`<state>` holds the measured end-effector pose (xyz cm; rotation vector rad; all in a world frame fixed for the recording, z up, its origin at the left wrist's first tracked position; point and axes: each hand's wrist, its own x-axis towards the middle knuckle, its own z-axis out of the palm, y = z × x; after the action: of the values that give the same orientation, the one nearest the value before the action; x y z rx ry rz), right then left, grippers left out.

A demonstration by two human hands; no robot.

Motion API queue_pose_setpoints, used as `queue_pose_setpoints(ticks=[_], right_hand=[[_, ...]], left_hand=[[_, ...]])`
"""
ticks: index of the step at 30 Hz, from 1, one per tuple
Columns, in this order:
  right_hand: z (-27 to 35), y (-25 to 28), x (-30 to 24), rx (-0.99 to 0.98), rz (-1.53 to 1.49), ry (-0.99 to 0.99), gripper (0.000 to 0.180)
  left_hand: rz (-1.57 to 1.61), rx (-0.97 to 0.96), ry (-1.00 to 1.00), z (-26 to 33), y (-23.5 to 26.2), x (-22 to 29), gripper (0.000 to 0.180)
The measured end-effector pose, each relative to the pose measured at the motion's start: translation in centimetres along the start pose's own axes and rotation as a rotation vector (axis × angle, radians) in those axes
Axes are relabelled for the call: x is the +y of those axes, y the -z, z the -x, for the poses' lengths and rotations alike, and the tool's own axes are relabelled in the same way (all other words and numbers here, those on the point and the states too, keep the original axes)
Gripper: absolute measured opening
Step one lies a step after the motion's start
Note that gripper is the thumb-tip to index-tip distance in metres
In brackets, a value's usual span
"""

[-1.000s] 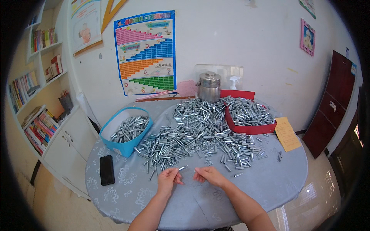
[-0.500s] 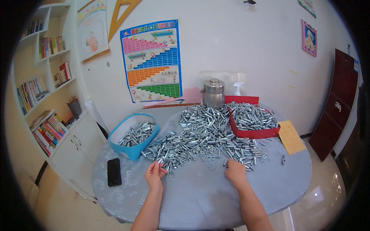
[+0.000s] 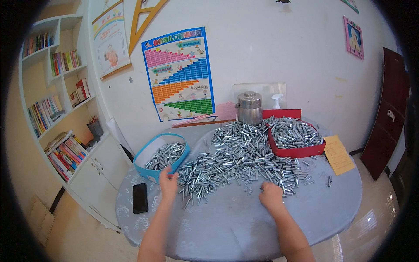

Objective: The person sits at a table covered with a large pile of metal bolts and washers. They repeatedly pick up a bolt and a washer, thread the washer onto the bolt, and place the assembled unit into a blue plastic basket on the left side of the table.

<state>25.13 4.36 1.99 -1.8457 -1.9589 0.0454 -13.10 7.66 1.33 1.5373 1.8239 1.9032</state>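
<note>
A wide heap of small silvery metal bolts (image 3: 238, 148), with cylindrical sleeves on some, covers the middle of the table. My left hand (image 3: 169, 181) is raised at the near right rim of a blue basket (image 3: 151, 174) that is partly filled with the same bolts. Its fingertips are smeared, so what they hold, if anything, is unclear. At the heap's near edge, my right hand (image 3: 271, 194) is closed with the fingers curled under; its contents are hidden. Small loose nuts or washers (image 3: 248, 188) lie just left of it.
A red box (image 3: 301, 153) full of bolts stands at the right, beside a yellow paper (image 3: 338, 155). Behind the heap are a steel canister (image 3: 249, 109) and a white spray bottle (image 3: 276, 101). A black phone (image 3: 140, 198) lies at the left. A bookshelf (image 3: 78, 126) flanks the table.
My left hand has moved from the heap's left edge to the blue basket's rim. The metal piece seen in its fingers before is no longer visible. My right hand stays by the heap. The view has shifted slightly.
</note>
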Motion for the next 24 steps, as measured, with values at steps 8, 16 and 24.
queue_pose_setpoints(ticks=[8, 16, 24], right_hand=[[0.0, 0.1, -0.4, 0.111, -0.191, 0.095, 0.017], [0.1, 0.4, -1.4, 0.071, -0.380, 0.102, 0.019], [0.0, 0.5, -2.0, -0.054, -0.659, 0.029, 0.024]], left_hand=[[-0.371, -0.402, -0.128, 6.8, -2.5, 5.0, 0.016], [-0.558, -0.507, 0.029, 8.4, -1.7, 6.1, 0.024], [-0.600, -0.469, 0.076, 9.4, -1.4, 6.5, 0.016]])
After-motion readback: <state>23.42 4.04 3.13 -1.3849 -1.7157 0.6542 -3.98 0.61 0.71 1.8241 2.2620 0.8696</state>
